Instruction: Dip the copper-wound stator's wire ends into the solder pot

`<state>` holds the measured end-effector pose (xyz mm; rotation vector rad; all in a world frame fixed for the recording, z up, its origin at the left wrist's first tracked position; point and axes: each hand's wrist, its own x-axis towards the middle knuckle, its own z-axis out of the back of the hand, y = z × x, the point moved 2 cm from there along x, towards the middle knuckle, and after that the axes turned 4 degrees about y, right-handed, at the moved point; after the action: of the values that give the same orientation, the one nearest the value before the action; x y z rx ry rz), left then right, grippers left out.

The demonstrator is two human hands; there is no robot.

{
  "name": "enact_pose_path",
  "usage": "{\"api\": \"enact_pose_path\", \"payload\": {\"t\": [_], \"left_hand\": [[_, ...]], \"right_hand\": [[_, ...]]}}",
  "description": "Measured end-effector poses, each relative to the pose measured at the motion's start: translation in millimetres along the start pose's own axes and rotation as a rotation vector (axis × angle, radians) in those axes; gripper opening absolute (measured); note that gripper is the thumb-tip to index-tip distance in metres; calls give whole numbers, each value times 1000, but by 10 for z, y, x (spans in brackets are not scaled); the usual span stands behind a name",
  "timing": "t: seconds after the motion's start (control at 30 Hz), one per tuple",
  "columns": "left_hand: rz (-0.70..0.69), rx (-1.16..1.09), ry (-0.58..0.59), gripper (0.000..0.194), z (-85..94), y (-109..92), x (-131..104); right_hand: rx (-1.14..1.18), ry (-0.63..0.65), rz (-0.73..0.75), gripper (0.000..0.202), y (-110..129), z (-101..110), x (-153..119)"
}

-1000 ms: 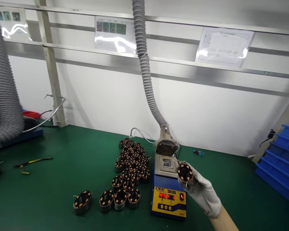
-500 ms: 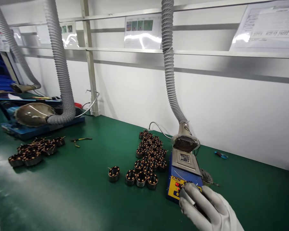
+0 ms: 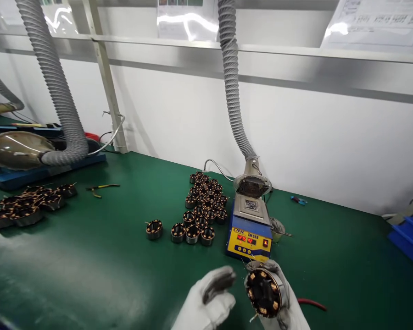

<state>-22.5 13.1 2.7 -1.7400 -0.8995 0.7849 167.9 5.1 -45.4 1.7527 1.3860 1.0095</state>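
My right hand (image 3: 282, 302), in a white glove, is closed around a round motor stator (image 3: 264, 292) with copper windings, its open face turned toward me. My left hand (image 3: 210, 300), also gloved, hovers just to the left of it with fingers curled and nothing in it. Both hands are low at the front, in front of the blue and yellow solder pot (image 3: 249, 227) with its red display. A cluster of several stators (image 3: 202, 206) lies on the green mat (image 3: 99, 256) left of the pot, and one lone stator (image 3: 153, 229) sits apart.
A grey fume hose (image 3: 232, 91) ends at a hood over the pot. Another hose (image 3: 55, 87) and a blue fixture (image 3: 37, 169) stand at the left, with a second stator pile (image 3: 24, 206) and cutters (image 3: 101, 188). Blue bins (image 3: 409, 233) at the right; a red cable (image 3: 311, 303) near my right hand.
My right hand drew the stator back from the solder pot toward me and turned its face up. My left hand came into view beside it. The view swung left, then settled.
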Motion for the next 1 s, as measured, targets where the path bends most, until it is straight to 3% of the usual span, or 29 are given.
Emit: {"api": "enact_pose_path", "payload": {"t": [0.07, 0.13, 0.27, 0.3, 0.4, 0.5, 0.57, 0.67, 0.77, 0.83, 0.9, 1.0], "left_hand": [[-65, -200, 59, 68, -180, -216, 102], [-84, -252, 99, 58, -350, -378, 156], [-79, -218, -25, 32, -512, -432, 220], [-76, -211, -63, 28, -512, -402, 239], [-127, -200, -182, 21, -408, -335, 300], [-338, -345, -406, 19, -177, -401, 313], [-479, -485, -488, 20, -48, -472, 281], [-441, -487, -359, 26, -29, -487, 216], [-153, -328, -15, 41, -217, -350, 161], [-67, -241, 143, 33, -369, -247, 137], [-109, -224, 112, 13, -471, -183, 141], [-169, -302, -83, 4, -493, -168, 178]], "right_hand": [[65, -27, -18, 67, -18, 81, -17], [113, -71, -53, 60, -19, 148, -45], [144, -101, -135, 59, 6, 117, -94], [155, -94, -158, 58, 6, 77, -95], [194, -74, -264, 31, -27, -48, -84], [247, -85, -395, 26, -93, -139, -101], [323, -174, -433, 26, -135, -180, -132], [407, -273, -381, 24, -177, -233, -170], [378, -217, -347, 21, -214, -266, -194], [362, -207, -321, 19, -240, -266, -207], [358, -209, -312, 19, -270, -271, -217], [324, -179, -306, 17, -309, -316, -231]]}}
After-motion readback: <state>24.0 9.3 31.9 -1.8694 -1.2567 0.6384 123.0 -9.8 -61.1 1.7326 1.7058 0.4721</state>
